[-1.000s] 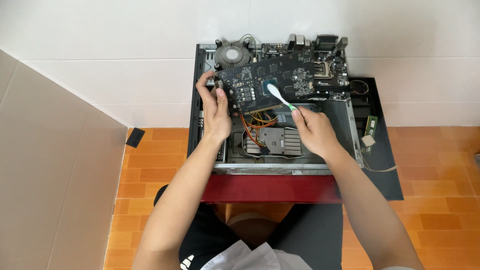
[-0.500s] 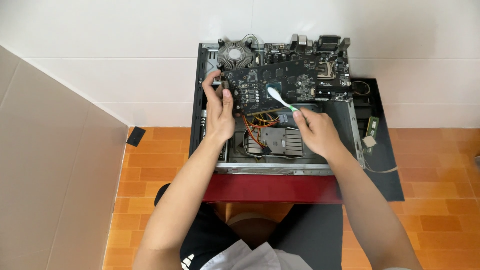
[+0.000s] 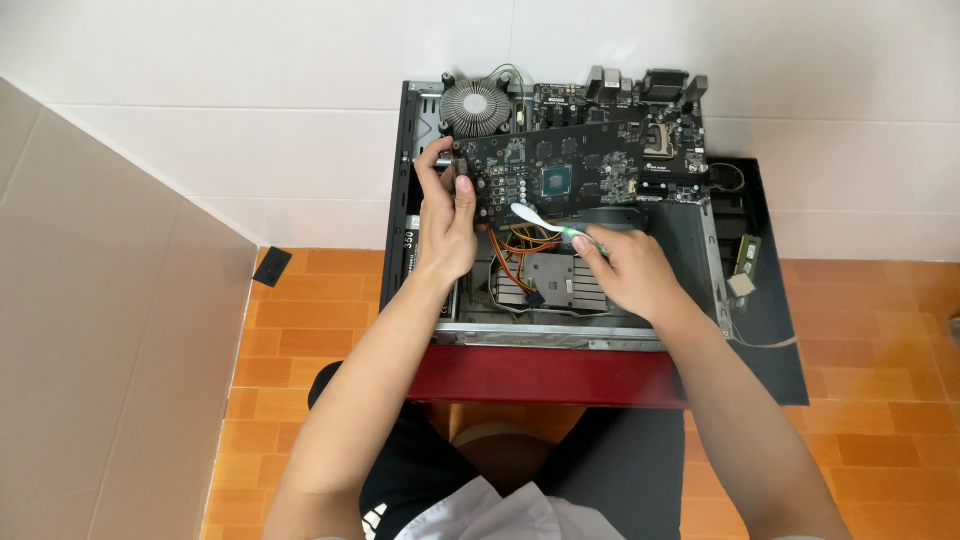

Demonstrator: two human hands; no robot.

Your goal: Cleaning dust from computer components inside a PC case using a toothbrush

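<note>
left hand (image 3: 446, 222) gripping circuit board (image 3: 560, 175), right hand (image 3: 625, 272) holding brush (image 3: 545, 224)

A matt black circuit board (image 3: 560, 175) with a glossy chip is lying above the bare grey metal case (image 3: 560, 335) in mid-frame, a smooth white-and-green plastic brush (image 3: 545, 222) is resting against it, and matt orange tiles (image 3: 300, 330) are showing at lower left.

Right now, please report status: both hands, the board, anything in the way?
Left hand grips dark circuit board at its left end. Right hand holds green-handled toothbrush, bristles on board's lower edge. Board tilted over open computer case; coloured cables underneath.
</note>
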